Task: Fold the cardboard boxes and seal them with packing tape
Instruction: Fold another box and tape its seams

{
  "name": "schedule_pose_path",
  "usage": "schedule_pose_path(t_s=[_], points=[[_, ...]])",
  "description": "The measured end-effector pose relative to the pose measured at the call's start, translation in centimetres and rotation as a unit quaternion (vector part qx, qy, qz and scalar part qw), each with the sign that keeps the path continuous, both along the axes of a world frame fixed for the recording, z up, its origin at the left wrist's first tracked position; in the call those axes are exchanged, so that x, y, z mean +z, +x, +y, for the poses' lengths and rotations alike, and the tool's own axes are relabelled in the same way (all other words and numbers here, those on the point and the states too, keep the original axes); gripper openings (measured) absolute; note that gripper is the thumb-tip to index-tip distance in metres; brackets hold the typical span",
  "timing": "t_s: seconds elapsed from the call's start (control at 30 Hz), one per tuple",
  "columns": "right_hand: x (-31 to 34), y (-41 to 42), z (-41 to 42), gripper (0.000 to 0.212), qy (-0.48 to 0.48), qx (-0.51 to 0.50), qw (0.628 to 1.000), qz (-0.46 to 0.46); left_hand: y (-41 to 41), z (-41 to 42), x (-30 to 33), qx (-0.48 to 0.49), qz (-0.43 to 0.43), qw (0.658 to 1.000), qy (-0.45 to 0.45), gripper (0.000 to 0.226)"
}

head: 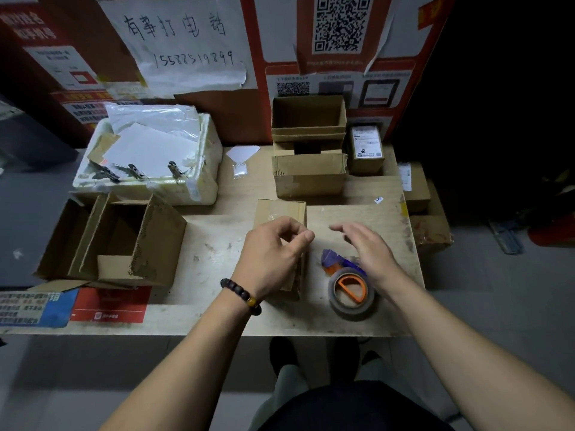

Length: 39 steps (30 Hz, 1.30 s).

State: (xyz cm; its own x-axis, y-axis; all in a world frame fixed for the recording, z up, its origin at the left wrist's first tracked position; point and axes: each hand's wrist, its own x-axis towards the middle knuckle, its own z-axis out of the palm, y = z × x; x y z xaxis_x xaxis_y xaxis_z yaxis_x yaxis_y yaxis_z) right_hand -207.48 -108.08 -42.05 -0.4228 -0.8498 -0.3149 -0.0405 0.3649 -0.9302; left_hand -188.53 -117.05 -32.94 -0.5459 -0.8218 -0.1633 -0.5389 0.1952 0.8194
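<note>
Right now left hand (pixel 273 253) hovers over small cardboard box (pixel 280 213), fingers curled, thumb meeting fingertips; whether it pinches tape end, cannot tell. Right hand (pixel 364 244) loose, fingers spread, holding nothing, just above tape dispenser (pixel 351 290). Box lies flat on table (pixel 211 259), directly under left hand, dispenser just beside its right edge. Best approach, I'd judge: pin box steady with left, press tape flat along seam, rub out wrinkles. More open boxes (pixel 308 150) wait behind, well apart.
</note>
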Motion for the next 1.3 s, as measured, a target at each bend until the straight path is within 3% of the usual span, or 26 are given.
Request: schedule_pose_path(t_s=[0.07,0.13,0.2,0.33,0.5,0.7,0.9,1.03,1.2,1.3], points=[[2.8,0.9,-1.0,0.039,-0.073,0.030,0.980,-0.180,0.1,-0.5,-0.5,0.003,0.003,1.000,-0.003,0.015],[3.7,1.7,-1.6,0.044,-0.058,0.064,0.969,-0.231,0.0,-0.9,-1.3,0.025,0.004,1.000,-0.004,0.016],[3.2,2.1,-2.2,0.035,-0.017,0.074,0.971,-0.227,-0.2,-1.4,-2.1,0.058,-0.001,0.998,-0.003,0.017],[1.4,1.9,-2.5,0.029,0.040,-0.035,0.968,-0.245,-0.8,-2.1,-3.7,0.111,-0.041,0.993,-0.016,0.022],[0.9,3.6,-3.5,0.021,0.053,-0.136,0.951,-0.273,-2.0,-2.3,-5.5,0.128,-0.160,0.970,-0.131,0.031],[-0.2,4.0,-4.3,0.022,0.042,-0.155,0.977,-0.138,-2.7,-2.3,-6.4,0.085,-0.302,0.914,-0.258,0.041],[-1.6,4.6,-4.8,0.021,-0.009,-0.171,0.978,-0.118,-2.4,-1.8,-7.5,0.071,-0.312,0.882,-0.347,0.041],[-2.1,4.6,-4.7,0.017,-0.021,-0.180,0.972,-0.149,-2.1,-1.9,-7.4,0.154,-0.331,0.881,-0.301,0.063],[-2.0,4.5,-4.5,0.015,-0.009,-0.181,0.967,-0.178,-1.5,-2.0,-8.9,0.175,-0.221,0.954,-0.101,0.078],[-2.1,4.6,-4.7,0.015,0.000,-0.189,0.963,-0.193,-1.5,-2.0,-8.8,0.160,-0.201,0.964,-0.070,0.069]])
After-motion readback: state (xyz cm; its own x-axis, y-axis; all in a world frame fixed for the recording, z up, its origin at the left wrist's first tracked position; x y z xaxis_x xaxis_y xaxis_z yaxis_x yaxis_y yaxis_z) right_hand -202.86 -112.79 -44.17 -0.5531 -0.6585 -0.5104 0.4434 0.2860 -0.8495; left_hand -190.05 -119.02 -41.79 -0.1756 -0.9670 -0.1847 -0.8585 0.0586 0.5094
